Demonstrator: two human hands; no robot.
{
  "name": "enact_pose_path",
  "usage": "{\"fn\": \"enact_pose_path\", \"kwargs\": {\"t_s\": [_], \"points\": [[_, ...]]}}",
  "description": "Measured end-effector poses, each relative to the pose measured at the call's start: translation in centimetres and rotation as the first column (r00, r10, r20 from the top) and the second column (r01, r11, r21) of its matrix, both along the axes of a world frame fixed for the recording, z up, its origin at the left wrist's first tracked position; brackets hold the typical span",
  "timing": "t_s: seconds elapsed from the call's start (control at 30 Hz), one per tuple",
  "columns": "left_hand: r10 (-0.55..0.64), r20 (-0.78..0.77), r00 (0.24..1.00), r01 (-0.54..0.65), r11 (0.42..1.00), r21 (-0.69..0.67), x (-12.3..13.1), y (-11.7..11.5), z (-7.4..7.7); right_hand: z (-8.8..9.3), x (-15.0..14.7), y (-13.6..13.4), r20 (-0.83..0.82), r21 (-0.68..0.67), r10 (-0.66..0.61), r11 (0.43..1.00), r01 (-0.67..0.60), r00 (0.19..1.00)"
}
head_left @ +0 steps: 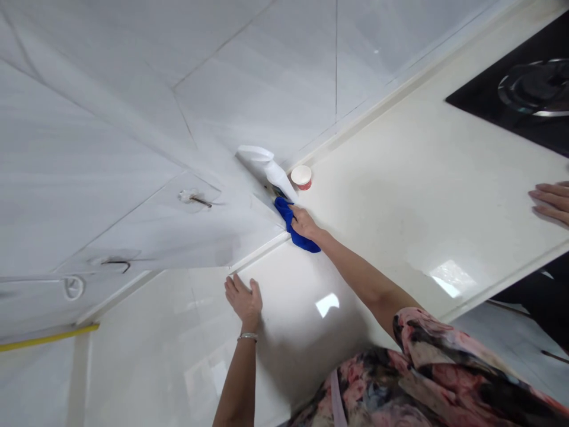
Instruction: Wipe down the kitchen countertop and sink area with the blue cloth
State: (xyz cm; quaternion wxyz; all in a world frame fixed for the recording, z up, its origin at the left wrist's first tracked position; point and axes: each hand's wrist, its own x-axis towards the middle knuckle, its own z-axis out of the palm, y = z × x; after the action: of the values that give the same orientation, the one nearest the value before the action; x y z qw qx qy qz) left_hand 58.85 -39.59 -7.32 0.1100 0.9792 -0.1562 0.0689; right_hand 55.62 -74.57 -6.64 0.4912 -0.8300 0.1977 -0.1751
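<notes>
My right hand (304,223) reaches far into the corner of the white countertop (400,196) and grips a blue cloth (294,228), pressed where the counter meets the tiled wall. Just behind the cloth stands a white bottle (278,176) with a wide top. My left hand (243,301) lies flat on the counter, fingers spread, holding nothing, a bracelet on its wrist.
A small white cup with a red band (301,177) stands by the wall behind the bottle. A black gas hob (515,98) sits at the far right. Another person's hand (551,201) rests on the counter edge at right. Wall hooks (195,198) stick to the tiles.
</notes>
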Motion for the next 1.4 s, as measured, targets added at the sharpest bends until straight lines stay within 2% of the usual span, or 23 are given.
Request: {"fn": "enact_pose_path", "kwargs": {"t_s": [0.17, 0.33, 0.43, 0.57, 0.7, 0.87, 1.03, 1.2, 1.4], "points": [[0.009, -0.031, 0.999, -0.008, 0.999, 0.031, -0.1, -0.2, 0.2, -0.3, -2.5, 1.6, -0.046, -0.047, -0.014, 0.999, 0.011, 0.999], [0.023, -0.055, 0.998, -0.022, 1.0, 0.022, -0.3, -0.5, 0.6, 0.2, -4.7, 4.4, -0.156, -0.147, -0.12, 0.984, 0.097, 0.981], [0.024, -0.084, 0.996, -0.023, 1.0, 0.014, -0.5, -0.6, 0.7, 0.4, -5.3, 7.2, -0.188, -0.262, -0.209, 0.952, 0.156, 0.96], [0.018, -0.099, 0.995, -0.018, 1.0, -0.004, -0.7, -0.5, 0.5, 0.4, -5.0, 10.8, -0.22, -0.413, -0.369, 0.874, 0.256, 0.903], [0.013, -0.112, 0.994, -0.016, 1.0, -0.022, -0.9, -0.4, 0.2, 0.7, -4.4, 12.2, -0.277, -0.442, -0.416, 0.856, 0.27, 0.866], [-0.01, -0.109, 0.994, 0.004, 0.998, -0.055, -1.2, -0.5, 0.1, 1.2, -4.5, 11.8, -0.352, -0.47, -0.408, 0.855, 0.217, 0.842], [-0.016, -0.132, 0.991, 0.004, 0.996, -0.091, -1.5, -0.7, 0.0, 1.2, -4.9, 12.7, -0.311, -0.521, -0.338, 0.842, 0.138, 0.888], [-0.019, -0.162, 0.987, -0.005, 0.989, -0.147, -1.6, -0.8, -0.5, 1.1, -3.1, 16.4, -0.329, -0.557, -0.264, 0.83, 0.04, 0.907], [-0.025, -0.185, 0.982, -0.008, 0.984, -0.176, -1.7, -0.9, -0.5, 0.1, -0.6, 21.2, -0.32, -0.548, -0.072, 0.828, -0.122, 0.945]]}}
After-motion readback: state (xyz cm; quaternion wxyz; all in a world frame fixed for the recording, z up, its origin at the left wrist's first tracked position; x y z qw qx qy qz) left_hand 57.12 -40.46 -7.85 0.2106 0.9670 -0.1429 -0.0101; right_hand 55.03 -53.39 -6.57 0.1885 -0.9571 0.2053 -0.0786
